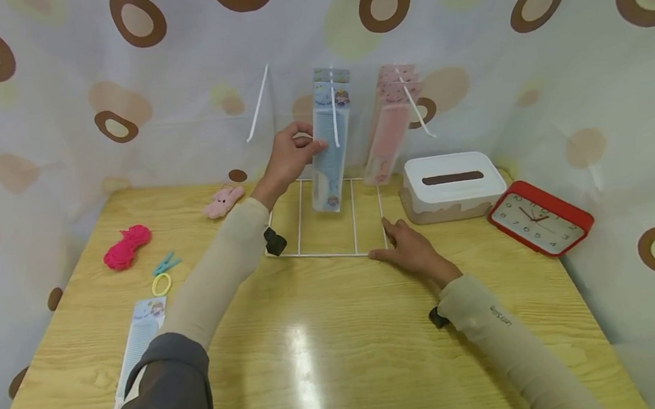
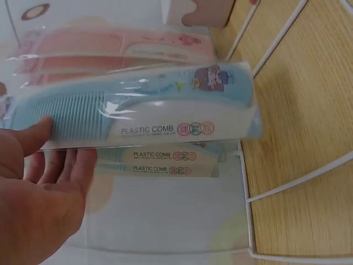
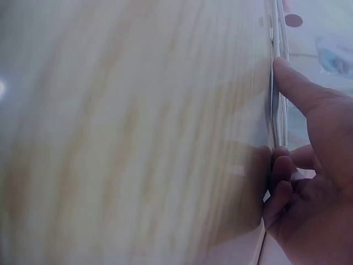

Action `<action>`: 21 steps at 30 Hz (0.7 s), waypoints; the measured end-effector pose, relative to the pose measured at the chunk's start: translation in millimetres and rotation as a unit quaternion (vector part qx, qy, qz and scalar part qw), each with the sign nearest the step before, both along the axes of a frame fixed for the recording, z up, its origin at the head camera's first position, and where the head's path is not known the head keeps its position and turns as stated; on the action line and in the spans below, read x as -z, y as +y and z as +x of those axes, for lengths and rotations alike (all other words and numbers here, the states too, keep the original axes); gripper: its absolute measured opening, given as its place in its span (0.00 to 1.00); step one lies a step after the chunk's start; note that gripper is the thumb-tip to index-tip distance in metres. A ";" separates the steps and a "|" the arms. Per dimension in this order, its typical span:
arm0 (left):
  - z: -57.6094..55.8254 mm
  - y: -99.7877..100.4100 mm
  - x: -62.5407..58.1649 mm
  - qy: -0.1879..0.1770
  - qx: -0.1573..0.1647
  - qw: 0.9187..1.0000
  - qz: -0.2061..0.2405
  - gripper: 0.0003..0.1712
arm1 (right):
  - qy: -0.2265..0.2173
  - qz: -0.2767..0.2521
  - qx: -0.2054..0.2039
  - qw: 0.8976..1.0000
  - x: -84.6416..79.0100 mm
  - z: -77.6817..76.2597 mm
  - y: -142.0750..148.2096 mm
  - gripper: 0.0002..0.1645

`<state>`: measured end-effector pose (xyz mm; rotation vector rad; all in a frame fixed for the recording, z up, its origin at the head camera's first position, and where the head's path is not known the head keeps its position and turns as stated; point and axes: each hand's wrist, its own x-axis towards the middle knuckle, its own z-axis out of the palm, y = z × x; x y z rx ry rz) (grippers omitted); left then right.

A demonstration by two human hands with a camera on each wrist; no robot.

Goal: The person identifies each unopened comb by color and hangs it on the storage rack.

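Note:
My left hand (image 1: 289, 159) pinches the side of a blue plastic comb (image 1: 329, 172) in a clear package, thumb in front and fingers behind. Its card top is at a white hook (image 1: 335, 117); other blue packaged combs (image 2: 151, 155) hang behind it in the left wrist view. My right hand (image 1: 414, 249) is at the front right corner of the white wire rack (image 1: 326, 255), thumb and forefinger holding the frame and the other fingers curled. Pink packaged combs (image 1: 388, 129) hang from another hook (image 1: 417, 107) on the right.
A third hook (image 1: 257, 104) stands at left with nothing on it. A tissue box (image 1: 453, 185) and red clock (image 1: 541, 218) sit at right. Leftward lie a pink plush (image 1: 224, 201), pink yarn (image 1: 127, 247), blue clip (image 1: 166, 263), yellow ring (image 1: 162, 284) and another blue comb (image 1: 139, 341).

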<state>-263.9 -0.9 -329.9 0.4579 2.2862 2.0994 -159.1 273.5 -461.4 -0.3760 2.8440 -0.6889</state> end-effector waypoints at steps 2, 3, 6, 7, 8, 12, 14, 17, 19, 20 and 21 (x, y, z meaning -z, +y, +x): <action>-3.2 -0.3 0.6 0.001 -0.001 1.000 -0.017 0.09 | 0.000 0.000 -0.002 1.000 -0.8 0.1 -0.5 0.60; -4.7 -0.5 0.6 0.002 0.000 1.000 -0.027 0.09 | -0.001 0.001 -0.004 1.000 -0.9 -0.2 -0.5 0.60; -10.2 -1.4 0.8 0.010 0.003 0.998 -0.055 0.09 | -0.003 -0.001 -0.008 1.000 -2.3 -0.4 -1.5 0.60; -11.9 -2.0 0.7 0.012 0.004 0.998 -0.062 0.09 | -0.003 0.000 -0.010 1.000 -2.3 -0.9 -1.9 0.60; -13.7 -2.7 0.6 0.014 0.004 0.998 -0.069 0.10 | -0.003 0.003 -0.011 1.000 -2.1 -1.6 -2.3 0.60; -20.2 -6.9 -0.2 0.012 0.006 0.997 -0.080 0.12 | -0.001 0.010 -0.013 1.000 -0.6 -6.3 -4.3 0.60; -22.0 -9.5 0.3 0.009 0.006 0.996 -0.084 0.13 | 0.001 0.009 -0.011 1.000 -0.6 -8.1 -5.1 0.59; -22.6 -14.4 5.1 0.004 0.003 0.995 -0.097 0.14 | 0.000 0.008 -0.013 1.000 0.6 -9.2 -6.2 0.60; -21.5 -17.5 10.9 0.001 -0.001 0.994 -0.106 0.14 | -0.006 0.007 -0.013 1.000 1.5 -8.5 -6.9 0.60; -20.8 -19.1 14.3 0.000 -0.001 0.994 -0.111 0.14 | -0.008 0.007 -0.015 1.000 2.3 -8.2 -6.9 0.61; -19.1 -22.6 17.6 -0.001 -0.004 0.993 -0.117 0.15 | -0.010 0.009 -0.018 1.000 3.4 -9.0 -7.9 0.61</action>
